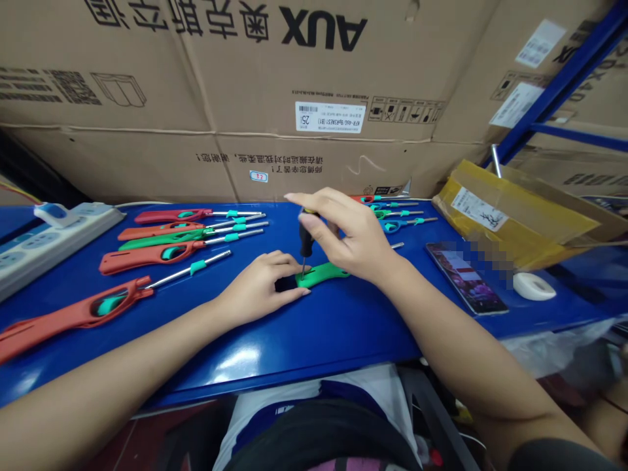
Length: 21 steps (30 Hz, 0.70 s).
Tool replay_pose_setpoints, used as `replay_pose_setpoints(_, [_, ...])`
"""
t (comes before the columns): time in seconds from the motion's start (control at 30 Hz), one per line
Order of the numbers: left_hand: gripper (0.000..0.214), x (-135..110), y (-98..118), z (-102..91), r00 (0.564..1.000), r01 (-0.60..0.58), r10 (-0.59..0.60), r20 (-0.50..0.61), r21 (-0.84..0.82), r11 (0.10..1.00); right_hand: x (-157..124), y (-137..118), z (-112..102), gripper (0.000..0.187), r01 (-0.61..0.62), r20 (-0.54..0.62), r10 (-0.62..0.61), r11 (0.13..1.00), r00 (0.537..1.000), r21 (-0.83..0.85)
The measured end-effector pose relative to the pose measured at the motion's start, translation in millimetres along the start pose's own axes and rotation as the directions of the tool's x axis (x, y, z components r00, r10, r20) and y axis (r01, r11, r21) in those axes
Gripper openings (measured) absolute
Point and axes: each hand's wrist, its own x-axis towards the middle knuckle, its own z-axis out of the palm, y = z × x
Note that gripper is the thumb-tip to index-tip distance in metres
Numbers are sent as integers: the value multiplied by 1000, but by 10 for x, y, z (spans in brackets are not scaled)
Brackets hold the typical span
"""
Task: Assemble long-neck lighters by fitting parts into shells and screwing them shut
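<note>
The green lighter (324, 274) is laid on the blue surface (343, 333) between the two hands, its long axis running from left to right, with the right end angled slightly away from the body. Its left end is met by the left hand (262, 288), the nearer of the two; the far edge is bordered by the fingers and the near edge by the thumb, so that end appears to be pinched. Above it, the black handle of a screwdriver (307, 242) is pinched between the thumb and fingers of the right hand (350, 235). The shaft is held nearly upright, across the lighter's axis, and its tip is brought down onto the left part of the green body, close beside the left fingers. Whether the tip is seated in a screw cannot be told.
</note>
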Motion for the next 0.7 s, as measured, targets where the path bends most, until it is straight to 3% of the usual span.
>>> replay_pose_setpoints(0.1, [34, -2, 0, -2, 1000, -5, 5, 0, 15, 1000, 2, -16, 22, 36, 47, 83, -58, 991, 995, 126])
replay_pose_setpoints(0.27, [34, -2, 5, 11, 1000, -2, 2, -10, 24, 1000, -10, -6, 68, 19, 51, -98, -53, 999, 994, -18])
replay_pose_setpoints(0.37, [33, -6, 9, 15, 1000, 22, -22, 7, 6, 1000, -23, -9, 7, 23, 109, 10, -109, 994, 994, 0])
replay_pose_setpoints(0.43, [34, -7, 13, 15, 999, 44, -44, 14, -1, 999, -28, -14, -27, 31, 88, 96, -96, 993, 991, 83])
replay_pose_setpoints(0.5, [35, -7, 15, 14, 998, 57, -57, 22, 0, 998, -29, -16, -16, 32, 36, 107, -50, 991, 993, 131])
replay_pose_setpoints(0.57, [34, -7, 12, 14, 998, 58, -57, 34, -4, 998, -31, -14, 30, 25, 17, 31, -20, 996, 999, 84])
replay_pose_setpoints(0.63, [33, -7, 6, 13, 998, 49, -49, 39, -12, 999, -38, -16, 74, 27, 36, -83, -42, 997, 996, -66])
replay_pose_setpoints(0.7, [33, -7, 1, 11, 998, 42, -42, 42, -11, 999, -50, -29, 85, 31, 90, -54, -100, 983, 993, -161])
